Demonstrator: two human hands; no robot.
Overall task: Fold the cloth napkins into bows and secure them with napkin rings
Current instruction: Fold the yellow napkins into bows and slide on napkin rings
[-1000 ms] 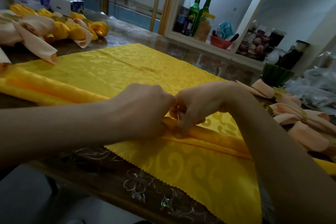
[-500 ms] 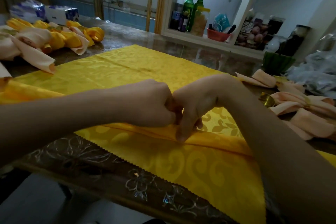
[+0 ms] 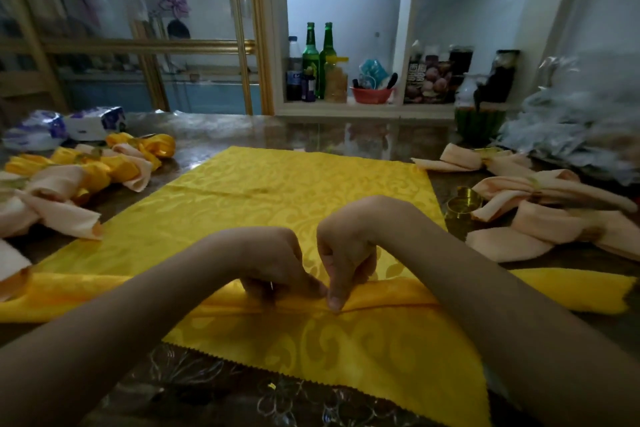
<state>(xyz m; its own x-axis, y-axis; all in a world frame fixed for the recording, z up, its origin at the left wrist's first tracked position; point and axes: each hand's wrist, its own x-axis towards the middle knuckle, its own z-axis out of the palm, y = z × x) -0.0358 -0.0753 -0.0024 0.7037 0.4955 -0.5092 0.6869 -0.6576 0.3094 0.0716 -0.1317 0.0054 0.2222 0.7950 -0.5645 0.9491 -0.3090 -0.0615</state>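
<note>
A yellow patterned napkin [image 3: 298,191] lies spread on the table, with a raised pleat running left to right across it near me. My left hand [image 3: 273,263] and my right hand [image 3: 346,253] sit side by side at the pleat's middle, fingers curled down, each pinching the fold. A gold napkin ring [image 3: 462,206] stands just off the napkin's right edge.
Finished yellow and peach bows [image 3: 86,173] are heaped at the left, peach bows [image 3: 540,204] at the right. Behind stand a green cup [image 3: 479,123], crumpled plastic wrap [image 3: 581,135], tissue packs [image 3: 62,125] and a shelf with green bottles [image 3: 318,59]. The table edge [image 3: 214,388] runs close to me.
The view has risen and levelled out. Both hands stay at the pleat's middle, pinching the fold, and have parted slightly; the napkin now lies squarer in front of me.
</note>
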